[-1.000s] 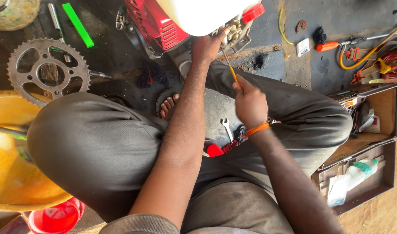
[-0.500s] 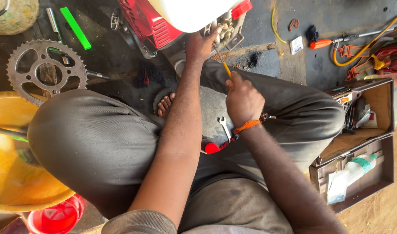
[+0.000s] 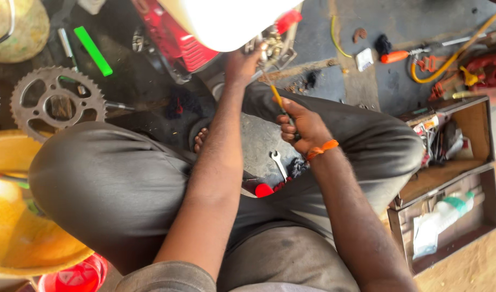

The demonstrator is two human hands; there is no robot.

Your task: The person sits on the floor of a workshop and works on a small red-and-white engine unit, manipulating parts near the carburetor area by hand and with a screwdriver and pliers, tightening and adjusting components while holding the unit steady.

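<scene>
My right hand (image 3: 302,125) grips a screwdriver with a yellow handle (image 3: 278,97), its shaft pointing up toward a small metal engine part (image 3: 275,46). My left hand (image 3: 242,64) reaches forward and holds that metal part beside the red machine body (image 3: 175,38) with its white tank (image 3: 226,19). An orange band sits on my right wrist. I squat over the floor, knees spread, a bare foot (image 3: 200,139) showing between them.
A toothed sprocket (image 3: 56,101) and a green stick (image 3: 93,51) lie at the left. A yellow basin (image 3: 21,238) and red container (image 3: 75,276) sit lower left. A small spanner (image 3: 279,164) lies under me. An open toolbox (image 3: 448,178) stands right; an orange-handled tool (image 3: 399,55) and hoses beyond.
My right hand has moved slightly lower and the screwdriver now angles more steeply toward the metal part. My left hand stays on the part. The view has shifted a little.
</scene>
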